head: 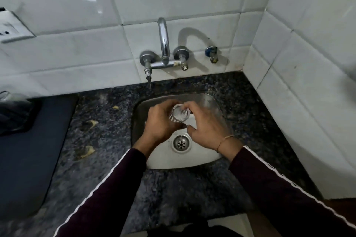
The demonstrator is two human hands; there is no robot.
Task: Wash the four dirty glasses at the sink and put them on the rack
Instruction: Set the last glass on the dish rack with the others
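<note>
Over the steel sink (210,102) I hold one clear ribbed glass (180,114), mouth up. My left hand (163,123) is wrapped round its left side and grips it. My right hand (207,127) touches the glass rim with its fingertips, thumb curled below it. The glass looks wet inside. The chrome tap (164,42) stands on the tiled wall right behind; no water stream is visible. The drain (181,143) lies below the hands. No other glasses and no rack are visible.
Dark speckled granite counter (107,125) surrounds the sink, with yellowish scraps on its left part. A dark blue mat or tray (28,150) lies at far left under a crumpled plastic bag (13,113). White tiled walls close in behind and on the right.
</note>
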